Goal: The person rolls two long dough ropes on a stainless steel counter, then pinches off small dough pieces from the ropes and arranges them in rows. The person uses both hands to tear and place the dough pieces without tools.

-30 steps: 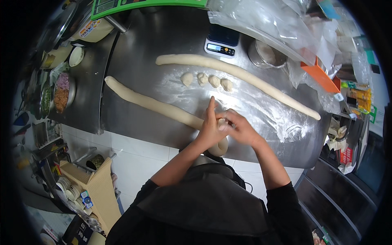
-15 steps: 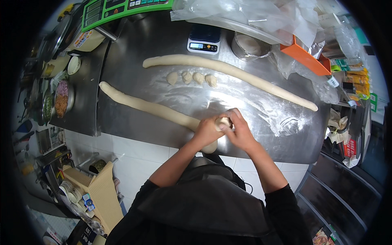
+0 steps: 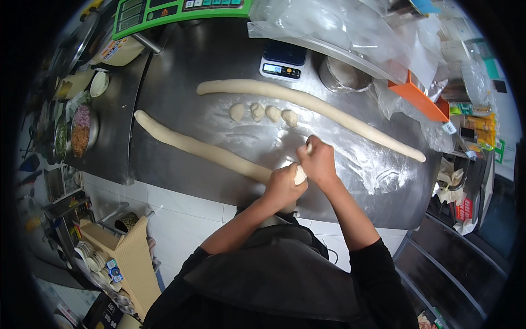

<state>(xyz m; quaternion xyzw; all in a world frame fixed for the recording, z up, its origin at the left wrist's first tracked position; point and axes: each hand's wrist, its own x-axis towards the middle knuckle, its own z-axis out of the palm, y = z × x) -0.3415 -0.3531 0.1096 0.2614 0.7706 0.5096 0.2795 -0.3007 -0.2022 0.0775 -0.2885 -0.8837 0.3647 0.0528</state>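
Observation:
A long dough rope point(image 3: 203, 148) lies slantwise on the floured metal table, and its near end runs into my left hand point(image 3: 282, 186). That hand is closed around the rope, with a pale torn-looking end point(image 3: 300, 175) showing at its thumb side. Just beyond it, my right hand point(image 3: 319, 162) is closed on a small dough piece point(image 3: 309, 147), mostly hidden by the fingers. Farther off, several small dough lumps point(image 3: 273, 114) sit in a row. Behind them stretches a second dough rope point(image 3: 323, 108), untouched by either hand.
A small digital scale point(image 3: 281, 70) and a metal pot point(image 3: 344, 75) stand at the back. Along the far edge are a green scale point(image 3: 181, 12), plastic bags point(image 3: 350, 33) and an orange box point(image 3: 419, 97). Bowls of chopped food point(image 3: 81, 134) stand left. Loose flour point(image 3: 378, 175) covers the right side.
My hands have moved from cupped together to slightly apart. The right one has turned and pulled up and away with a dough piece, while the left stays on the rope. The view has shifted slightly.

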